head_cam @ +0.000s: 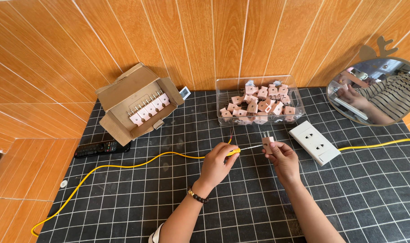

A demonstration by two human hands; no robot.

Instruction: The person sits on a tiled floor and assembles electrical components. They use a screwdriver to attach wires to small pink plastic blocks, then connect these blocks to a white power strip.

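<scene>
My left hand point(216, 163) grips a yellow-handled probe point(235, 151) whose thin metal tip reaches toward a pink plug adapter point(267, 142). My right hand point(282, 158) pinches that adapter upright, its two metal prongs pointing up. A yellow cable point(124, 166) trails from the probe across the mat to the left. Both hands hover over the black grid mat point(241, 198), just in front of a clear plastic box point(258, 100) filled with several more pink adapters.
An open cardboard box point(135, 102) at the back left holds a row of pink adapters. A white socket strip point(314, 142) with a yellow lead lies right of my hands. A black remote point(101, 148) sits at the left. A round mirror point(376, 90) leans on the wooden wall.
</scene>
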